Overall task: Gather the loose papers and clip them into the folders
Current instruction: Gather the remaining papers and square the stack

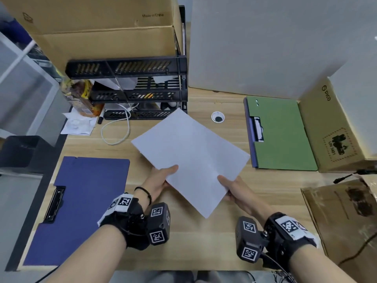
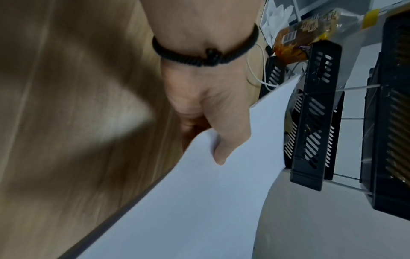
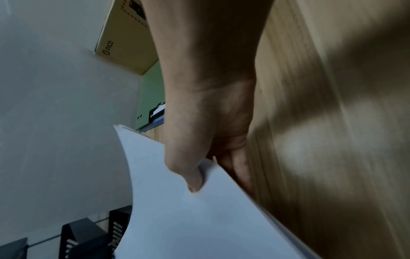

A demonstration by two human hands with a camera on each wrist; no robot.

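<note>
Papers gathered and held over the desk, not yet clipped into a folder.

Taking the stack of white papers [image 1: 190,158] as the landmark: well to its left the blue folder [image 1: 81,205] lies open on the wooden desk [image 1: 204,242], its clip [image 1: 55,204] at the left edge and bare. The left hand [image 1: 161,180] pinches the stack's near-left edge, thumb on top and fingers underneath; the right hand [image 1: 234,190] pinches the near-right edge in the same way, so the sheets hang tilted clear of the desk. Well to the right lies the green folder [image 1: 283,135], whose clip [image 1: 257,129] seems already to hold something white. Judging from this, the gathering is done and the next move is to carry the stack to the empty blue folder, square its edge under the clip, and free one hand to press the clip open.
</note>
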